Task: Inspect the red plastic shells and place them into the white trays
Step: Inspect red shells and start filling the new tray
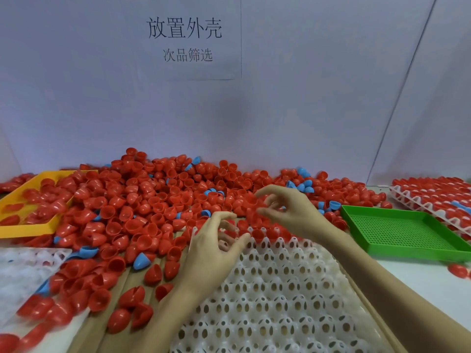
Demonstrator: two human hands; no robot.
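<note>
Right now both hands work at the far edge of the white tray (275, 296). The left hand (216, 248) has fingers loosely curled over the tray's far-left cups; whether it pinches a shell I cannot tell. The right hand (285, 212) hovers with fingers spread and bent over the red shells (142, 200), gripping nothing I can make out.

To seat one well, I judge, turn it, check rim and dome, then press it squarely into a free cup.

Counted: roughly five shells sit in the tray's far row; the heap is beyond counting. Blue shells (141, 261) number about fifteen. One orange tray (25, 229) left, one green tray (397, 233) right, one filled tray (433, 197) far right.
</note>
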